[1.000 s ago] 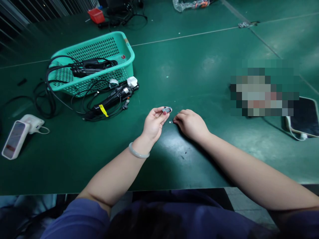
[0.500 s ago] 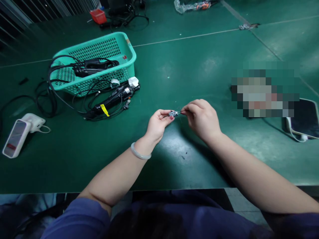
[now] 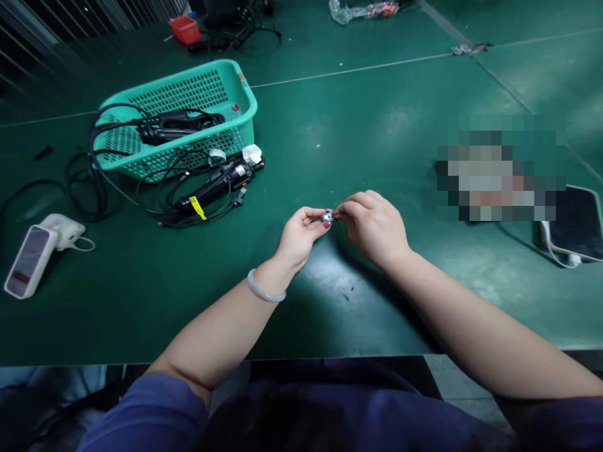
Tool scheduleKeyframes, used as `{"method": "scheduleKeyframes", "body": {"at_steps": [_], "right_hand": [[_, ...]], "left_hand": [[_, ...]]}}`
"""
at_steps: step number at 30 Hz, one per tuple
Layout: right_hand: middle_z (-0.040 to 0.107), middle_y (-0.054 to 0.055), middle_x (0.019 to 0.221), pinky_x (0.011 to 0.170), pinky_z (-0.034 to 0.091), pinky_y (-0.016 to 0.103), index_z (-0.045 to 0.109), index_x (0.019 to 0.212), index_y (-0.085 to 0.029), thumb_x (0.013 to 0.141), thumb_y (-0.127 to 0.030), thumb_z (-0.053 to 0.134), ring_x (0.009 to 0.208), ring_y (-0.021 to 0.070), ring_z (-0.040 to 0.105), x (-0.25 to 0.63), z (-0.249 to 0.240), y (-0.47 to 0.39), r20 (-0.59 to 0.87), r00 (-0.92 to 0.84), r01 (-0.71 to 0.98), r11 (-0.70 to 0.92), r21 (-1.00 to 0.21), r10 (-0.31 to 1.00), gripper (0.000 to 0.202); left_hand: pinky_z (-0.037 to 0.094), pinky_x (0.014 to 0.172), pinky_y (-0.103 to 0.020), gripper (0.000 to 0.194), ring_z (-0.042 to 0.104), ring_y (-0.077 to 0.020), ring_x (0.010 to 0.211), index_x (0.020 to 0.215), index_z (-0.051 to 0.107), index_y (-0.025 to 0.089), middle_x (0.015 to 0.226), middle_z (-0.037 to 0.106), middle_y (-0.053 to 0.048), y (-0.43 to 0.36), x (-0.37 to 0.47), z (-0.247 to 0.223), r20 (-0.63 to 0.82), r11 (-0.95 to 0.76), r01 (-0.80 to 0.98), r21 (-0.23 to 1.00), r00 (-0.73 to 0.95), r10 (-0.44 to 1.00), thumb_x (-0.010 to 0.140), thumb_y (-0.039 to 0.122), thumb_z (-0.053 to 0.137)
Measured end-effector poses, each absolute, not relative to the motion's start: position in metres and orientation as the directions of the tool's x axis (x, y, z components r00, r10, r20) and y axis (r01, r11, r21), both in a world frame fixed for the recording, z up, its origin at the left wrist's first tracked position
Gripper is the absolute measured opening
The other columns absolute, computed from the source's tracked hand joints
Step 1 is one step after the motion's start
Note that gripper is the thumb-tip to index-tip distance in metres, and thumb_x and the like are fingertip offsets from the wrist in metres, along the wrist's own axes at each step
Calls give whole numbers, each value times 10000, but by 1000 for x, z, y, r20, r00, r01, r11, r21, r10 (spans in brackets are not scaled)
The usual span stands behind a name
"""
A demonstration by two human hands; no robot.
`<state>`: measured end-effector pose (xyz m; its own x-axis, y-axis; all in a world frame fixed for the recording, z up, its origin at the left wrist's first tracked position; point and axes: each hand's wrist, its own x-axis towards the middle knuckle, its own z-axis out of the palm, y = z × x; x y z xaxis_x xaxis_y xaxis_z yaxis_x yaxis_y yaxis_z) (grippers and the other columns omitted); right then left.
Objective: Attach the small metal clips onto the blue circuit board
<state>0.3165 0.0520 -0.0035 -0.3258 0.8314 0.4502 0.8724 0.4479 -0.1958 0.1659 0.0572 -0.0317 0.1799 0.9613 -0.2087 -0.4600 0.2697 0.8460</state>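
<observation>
Between the thumb and fingers of my left hand (image 3: 299, 235) is a small shiny metal-and-dark part (image 3: 328, 216), too small to name. My right hand (image 3: 372, 223) is closed in a pinch at the part's right end, its fingertips almost meeting those of the left. What the right fingers grip is hidden behind them. Both hands are above the green table (image 3: 301, 301), and a pale bangle (image 3: 266, 287) circles my left wrist.
On the left stands a turquoise basket (image 3: 247, 119) holding black corded tools. A black corded device (image 3: 211, 191) with a yellow tag lies before it. A white-cased device (image 3: 31, 260) is at far left. A phone (image 3: 577, 223) and a blurred-out patch are at right.
My right hand has moved a little left, closer to my left fingers. The thin piece that showed between the hands is now hidden. My left hand has stayed in place.
</observation>
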Motion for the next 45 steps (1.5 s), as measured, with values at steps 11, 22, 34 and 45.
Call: {"method": "scheduleKeyframes", "body": {"at_steps": [11,22,34,45], "right_hand": [[693,77,852,703,472,330,708,845,-175,891,-165,487,782,204,584,322,-13,57,585,-209,848,443,-291,784,225],[697,76,885,820,505,345,690,850,-177,906,-236,496,856,204,633,320,-42,68,390,-202,711,408,-573,898,210],[692,66,889,819,521,339,672,860,-194,912,-244,484,869,195,644,320,-42,65,372,-233,667,426,-611,899,202],[693,72,921,833,515,350,664,949,-186,908,-223,477,891,198,641,320,-40,62,354,-239,660,419,-624,904,194]], "left_hand": [[428,1005,-332,208,648,-98,871,820,605,141,868,694,-9,58,165,-29,-221,280,-469,837,176,959,674,23,696],[491,976,-274,147,685,-117,918,877,602,138,854,652,-15,51,150,-13,-375,295,-713,636,48,926,849,33,503],[540,884,-290,124,695,-130,839,901,621,138,861,651,-15,11,54,-8,-347,264,-267,927,-338,875,787,98,595],[484,855,-369,243,624,-240,960,992,617,181,1047,656,-111,-2,11,-7,156,44,946,322,-99,983,865,269,430]]}}
